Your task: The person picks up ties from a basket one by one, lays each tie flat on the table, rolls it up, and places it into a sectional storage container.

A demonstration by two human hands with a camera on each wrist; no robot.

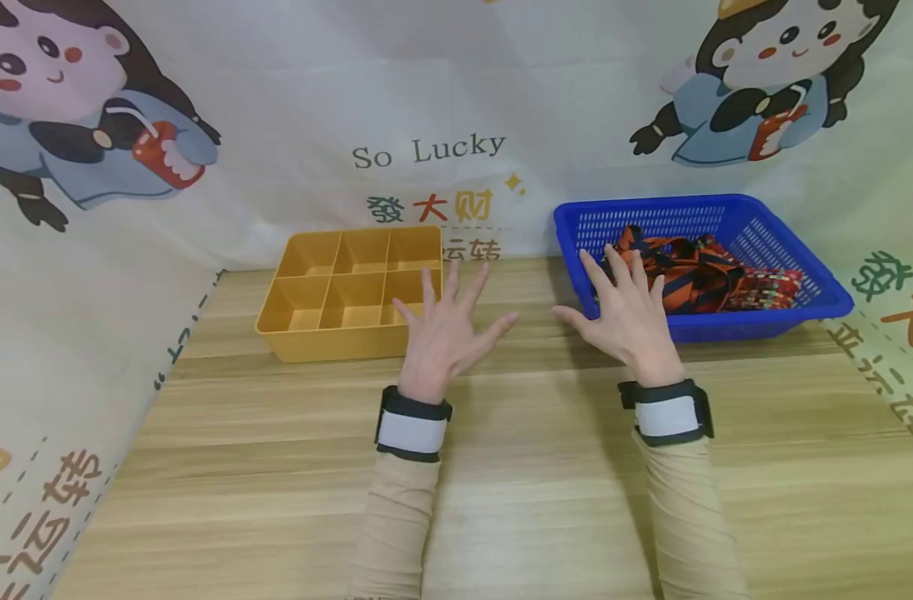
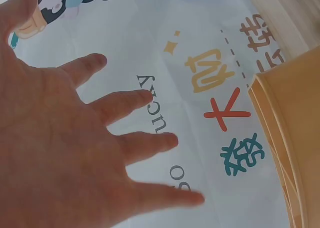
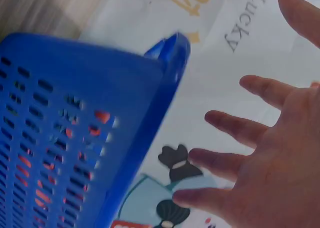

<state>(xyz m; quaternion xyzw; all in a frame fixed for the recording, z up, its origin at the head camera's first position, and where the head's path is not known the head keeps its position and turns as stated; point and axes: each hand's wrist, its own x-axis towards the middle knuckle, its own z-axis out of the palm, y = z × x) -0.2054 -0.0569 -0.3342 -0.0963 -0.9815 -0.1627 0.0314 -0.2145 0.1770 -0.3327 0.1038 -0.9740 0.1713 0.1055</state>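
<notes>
My left hand is spread with straight fingers, overlapping the near right corner of a yellow divided box in the head view. The box has several square compartments, and those in sight hold nothing. My right hand, fingers also spread wide, hangs at the left edge of a blue plastic basket. Inside the basket lie orange and dark patterned cloth pieces and a red multicoloured patterned piece. Neither hand holds anything. In the left wrist view the box rim appears right of the fingers.
Both containers stand at the back of a wood-grain table. Behind them and along the sides hangs a pale printed cloth with cartoon figures and lettering. Each wrist wears a black and white strap.
</notes>
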